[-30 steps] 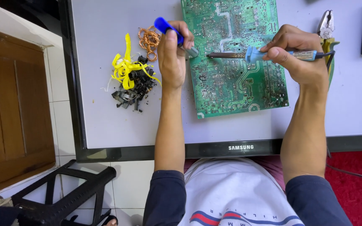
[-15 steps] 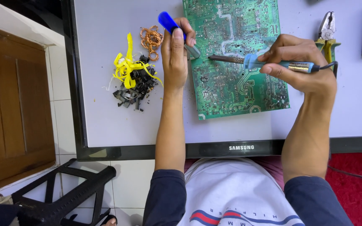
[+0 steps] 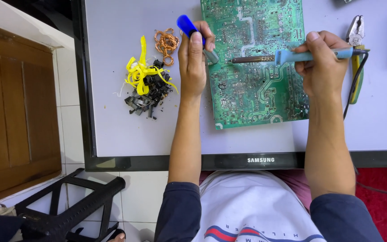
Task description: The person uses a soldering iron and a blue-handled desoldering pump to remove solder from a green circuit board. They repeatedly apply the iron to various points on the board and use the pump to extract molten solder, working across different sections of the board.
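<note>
A green circuit board (image 3: 256, 85) lies solder side up on a grey panel (image 3: 126, 130) with a black frame. My right hand (image 3: 321, 62) grips a soldering iron (image 3: 292, 56) with a light blue handle; its dark tip points left over the board. My left hand (image 3: 193, 62) holds a blue-handled tool (image 3: 189, 27) with a grey end at the board's left edge, a short way left of the iron's tip.
A pile of small black parts (image 3: 146, 96) with yellow strips (image 3: 139, 71) and a coil of copper wire (image 3: 165, 41) lies left of my left hand. Pliers (image 3: 356, 49) rest at the right. A black stool (image 3: 68, 201) and a wooden cabinet (image 3: 14, 116) stand to the left.
My right hand and the soldering iron have drifted a little to the right and down. My left hand and its blue tool have stayed at the board's left edge.
</note>
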